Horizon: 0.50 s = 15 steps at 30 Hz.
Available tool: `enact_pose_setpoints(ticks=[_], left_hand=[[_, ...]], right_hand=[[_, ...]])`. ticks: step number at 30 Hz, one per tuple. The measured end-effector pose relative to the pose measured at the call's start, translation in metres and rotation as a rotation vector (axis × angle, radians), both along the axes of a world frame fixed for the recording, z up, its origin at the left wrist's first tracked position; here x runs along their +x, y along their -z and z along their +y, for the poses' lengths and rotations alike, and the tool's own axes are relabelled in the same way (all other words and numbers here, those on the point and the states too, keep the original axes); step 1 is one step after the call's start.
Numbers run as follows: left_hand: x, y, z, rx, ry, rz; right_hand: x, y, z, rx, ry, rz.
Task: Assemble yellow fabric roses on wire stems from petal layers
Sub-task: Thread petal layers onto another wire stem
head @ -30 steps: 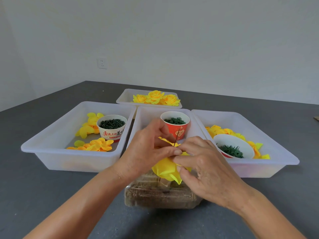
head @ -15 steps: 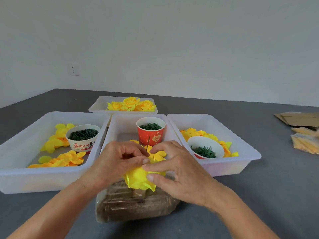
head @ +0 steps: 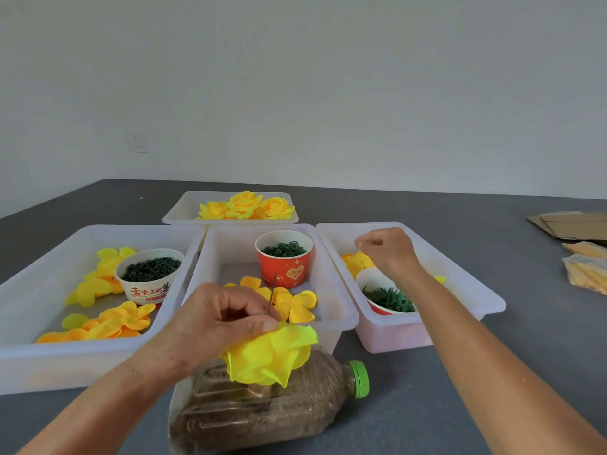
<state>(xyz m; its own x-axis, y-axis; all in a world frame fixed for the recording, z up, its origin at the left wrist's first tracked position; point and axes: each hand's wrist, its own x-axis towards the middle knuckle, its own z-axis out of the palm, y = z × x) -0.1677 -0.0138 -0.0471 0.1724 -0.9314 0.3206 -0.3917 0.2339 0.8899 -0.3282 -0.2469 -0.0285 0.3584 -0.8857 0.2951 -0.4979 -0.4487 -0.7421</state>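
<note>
The right hand (head: 386, 254) has left the half-built rose (head: 269, 354) at lower centre and hovers, fingers curled, over the right tray (head: 473, 284), likely fetching another part, while the left hand (head: 218, 318) alone pinches the rose on its wire stem (head: 272, 292).

yellow petals (head: 267, 356), red cup (head: 285, 262), green cap (head: 359, 379)

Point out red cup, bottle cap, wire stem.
red cup (head: 286, 268), head view, front wall by the heart print
bottle cap (head: 359, 378), head view, green side of the cap
wire stem (head: 272, 295), head view, bare middle above the left hand
</note>
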Motion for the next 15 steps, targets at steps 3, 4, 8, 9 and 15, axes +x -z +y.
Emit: enact_pose_setpoints(ticks=[3,4,8,9,15], left_hand=[[0.000,-0.001,0.000,0.001,0.017,0.012],[-0.001,-0.001,-0.001,-0.003,0.020,0.016],[0.000,0.000,-0.002,-0.005,0.010,0.023],[0.001,0.001,-0.002,-0.005,0.006,0.014],[0.003,0.003,0.000,-0.008,-0.002,-0.037]], right_hand=[[0.005,0.005,-0.027,0.058,0.046,0.208],[0.009,0.006,-0.031,0.074,0.027,0.310],[0.032,0.010,-0.040,0.129,-0.075,0.594],[0.037,0.012,-0.044,0.132,-0.098,0.668],[0.050,0.028,-0.059,0.069,-0.170,0.801]])
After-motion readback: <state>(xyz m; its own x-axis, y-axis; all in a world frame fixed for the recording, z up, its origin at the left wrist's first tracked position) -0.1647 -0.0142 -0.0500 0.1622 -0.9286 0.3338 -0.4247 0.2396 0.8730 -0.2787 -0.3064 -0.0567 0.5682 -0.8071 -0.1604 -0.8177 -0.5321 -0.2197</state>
